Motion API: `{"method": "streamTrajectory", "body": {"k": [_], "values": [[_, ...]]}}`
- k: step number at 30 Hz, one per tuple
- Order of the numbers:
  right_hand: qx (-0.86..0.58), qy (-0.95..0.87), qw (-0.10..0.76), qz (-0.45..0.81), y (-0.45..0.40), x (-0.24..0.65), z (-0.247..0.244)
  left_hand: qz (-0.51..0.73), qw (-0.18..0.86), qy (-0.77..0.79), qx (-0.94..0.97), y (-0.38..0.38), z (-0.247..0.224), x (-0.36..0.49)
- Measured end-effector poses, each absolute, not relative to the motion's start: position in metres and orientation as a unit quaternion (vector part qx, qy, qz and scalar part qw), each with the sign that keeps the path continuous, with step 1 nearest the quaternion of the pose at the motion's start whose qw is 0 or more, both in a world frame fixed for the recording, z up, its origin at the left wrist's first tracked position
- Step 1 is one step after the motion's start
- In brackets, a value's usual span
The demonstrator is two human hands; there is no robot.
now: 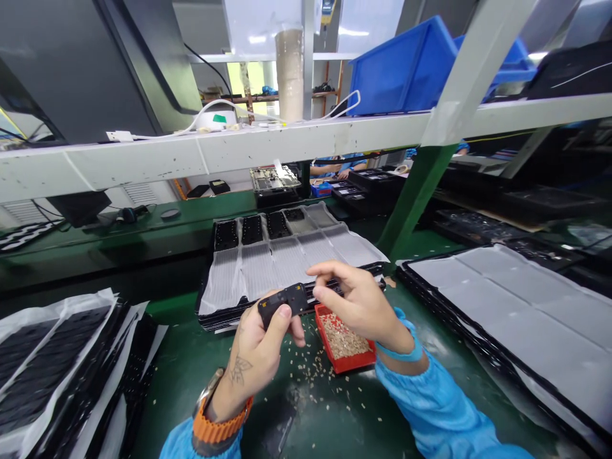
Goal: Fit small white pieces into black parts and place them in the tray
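Observation:
My left hand (261,347) is closed around a small flat black plate (283,305), thumb pressed on its face. The plate is tilted and has two small yellow-orange marks and tiny holes. Just beyond its right end is my right hand (356,299), thumb and index finger bent and apart, nothing visible between them. Below my right hand, a red tray (351,366) holds many tiny tan pieces (342,335). More of these pieces lie scattered on the green tabletop (315,408) beside it.
Ahead, a stack of black trays with a white liner (268,261) has several black plates in its far row. More lined trays stand left (62,357) and right (526,306). A white shelf beam (268,150) and green post (415,197) cross ahead. A person works behind.

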State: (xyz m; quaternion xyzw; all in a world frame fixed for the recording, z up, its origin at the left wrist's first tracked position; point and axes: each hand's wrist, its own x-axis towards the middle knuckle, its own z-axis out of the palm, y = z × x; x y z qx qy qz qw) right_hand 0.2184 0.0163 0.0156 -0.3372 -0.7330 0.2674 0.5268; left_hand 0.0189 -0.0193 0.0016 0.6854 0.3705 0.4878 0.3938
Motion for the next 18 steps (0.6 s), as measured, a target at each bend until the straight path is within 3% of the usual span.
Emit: {"method": "streamTrajectory", "body": {"k": [3,6,12,18], "values": [[-0.282,-0.676,0.526,0.432,0.012,0.203,0.012,0.481,0.336,0.368,0.722,-0.02,0.001,0.02],[-0.263,-0.624,0.535,0.505,0.011,0.193,0.009,0.476,0.294,0.368,0.742,-0.02,-0.001,0.022],[-0.194,-0.595,0.496,0.602,0.015,0.189,0.004,0.476,0.336,0.371,0.724,-0.019,-0.002,0.024],[-0.197,-0.578,0.508,0.608,0.016,0.186,-0.002,0.484,0.36,0.386,0.698,-0.018,-0.004,0.024]]}}
